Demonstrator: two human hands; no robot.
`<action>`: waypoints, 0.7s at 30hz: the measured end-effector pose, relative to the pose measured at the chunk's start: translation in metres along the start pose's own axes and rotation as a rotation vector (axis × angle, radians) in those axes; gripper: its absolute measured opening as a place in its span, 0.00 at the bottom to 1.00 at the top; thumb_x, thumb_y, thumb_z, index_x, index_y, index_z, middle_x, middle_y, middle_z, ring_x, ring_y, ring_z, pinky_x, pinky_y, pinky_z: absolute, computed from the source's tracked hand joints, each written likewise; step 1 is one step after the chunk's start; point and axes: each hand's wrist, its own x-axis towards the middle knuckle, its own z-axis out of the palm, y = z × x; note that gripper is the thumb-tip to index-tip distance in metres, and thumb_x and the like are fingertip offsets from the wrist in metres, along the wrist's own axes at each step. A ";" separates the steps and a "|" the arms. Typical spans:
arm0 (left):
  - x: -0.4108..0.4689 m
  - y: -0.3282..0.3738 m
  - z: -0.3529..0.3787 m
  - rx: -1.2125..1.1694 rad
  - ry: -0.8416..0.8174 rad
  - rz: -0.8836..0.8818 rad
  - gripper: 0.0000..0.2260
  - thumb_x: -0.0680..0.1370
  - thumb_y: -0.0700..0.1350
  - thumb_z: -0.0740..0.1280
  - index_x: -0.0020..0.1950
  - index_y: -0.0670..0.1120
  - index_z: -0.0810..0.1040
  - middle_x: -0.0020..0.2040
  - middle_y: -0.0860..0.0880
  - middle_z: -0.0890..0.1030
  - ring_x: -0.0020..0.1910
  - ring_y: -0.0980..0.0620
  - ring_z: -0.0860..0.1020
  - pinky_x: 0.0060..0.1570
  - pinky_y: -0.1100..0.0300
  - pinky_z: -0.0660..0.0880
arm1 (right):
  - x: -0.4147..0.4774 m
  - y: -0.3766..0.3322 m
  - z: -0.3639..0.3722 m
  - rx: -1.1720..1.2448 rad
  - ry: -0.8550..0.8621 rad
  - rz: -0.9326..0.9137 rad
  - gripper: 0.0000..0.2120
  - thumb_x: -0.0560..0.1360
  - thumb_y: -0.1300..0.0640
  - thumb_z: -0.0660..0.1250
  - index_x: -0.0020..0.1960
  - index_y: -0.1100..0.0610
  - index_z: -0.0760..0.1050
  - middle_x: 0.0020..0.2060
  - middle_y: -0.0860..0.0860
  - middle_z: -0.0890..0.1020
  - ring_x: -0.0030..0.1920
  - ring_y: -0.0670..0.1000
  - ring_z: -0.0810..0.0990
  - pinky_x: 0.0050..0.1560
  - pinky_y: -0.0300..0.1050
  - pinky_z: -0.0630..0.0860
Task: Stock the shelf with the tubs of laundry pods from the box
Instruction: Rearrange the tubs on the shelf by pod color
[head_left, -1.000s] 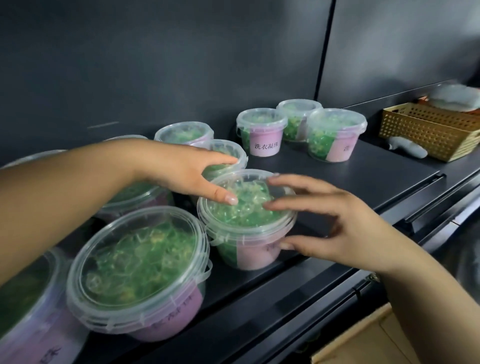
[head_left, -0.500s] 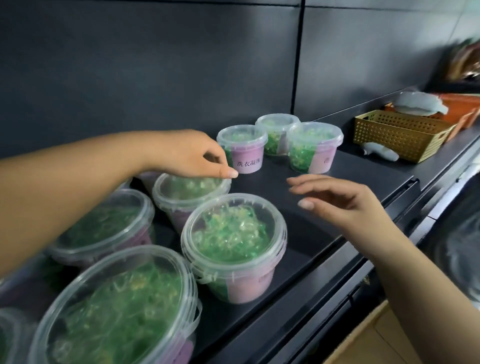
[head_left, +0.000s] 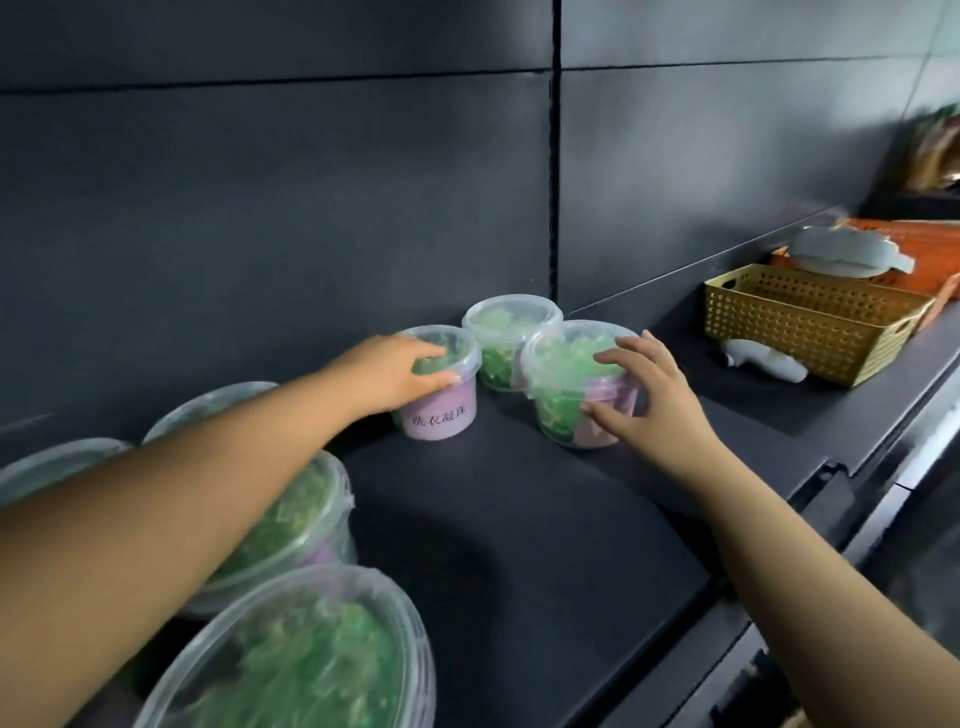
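At centre frame, the left hand (head_left: 395, 371) grasps a labelled tub (head_left: 441, 395) and the right hand (head_left: 652, 387) grasps another tub (head_left: 566, 384), apparently to line them up on the shelf (head_left: 519, 519).

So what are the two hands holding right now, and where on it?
Left hand grips the labelled tub over its lid rim; right hand clasps the front tub by lid edge and side. Both tubs sit on the shelf.
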 end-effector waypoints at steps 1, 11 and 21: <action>0.002 -0.004 0.003 -0.019 0.010 -0.019 0.25 0.75 0.61 0.61 0.70 0.56 0.67 0.73 0.52 0.66 0.72 0.50 0.63 0.68 0.56 0.62 | 0.000 0.002 0.002 0.004 0.031 -0.040 0.22 0.64 0.54 0.75 0.55 0.61 0.78 0.60 0.59 0.76 0.69 0.62 0.66 0.70 0.53 0.61; -0.011 -0.046 -0.008 -0.023 0.020 -0.143 0.24 0.70 0.63 0.66 0.63 0.55 0.75 0.67 0.49 0.71 0.68 0.47 0.67 0.62 0.57 0.63 | -0.020 -0.007 0.007 0.003 0.063 -0.356 0.26 0.66 0.42 0.68 0.54 0.61 0.79 0.52 0.52 0.79 0.60 0.52 0.71 0.67 0.33 0.58; -0.017 -0.054 0.003 -0.139 0.136 0.010 0.16 0.73 0.57 0.66 0.58 0.51 0.76 0.68 0.52 0.69 0.68 0.52 0.66 0.63 0.62 0.60 | -0.032 -0.035 0.027 0.127 0.024 -0.430 0.25 0.72 0.37 0.61 0.51 0.57 0.80 0.55 0.56 0.78 0.60 0.49 0.70 0.66 0.32 0.59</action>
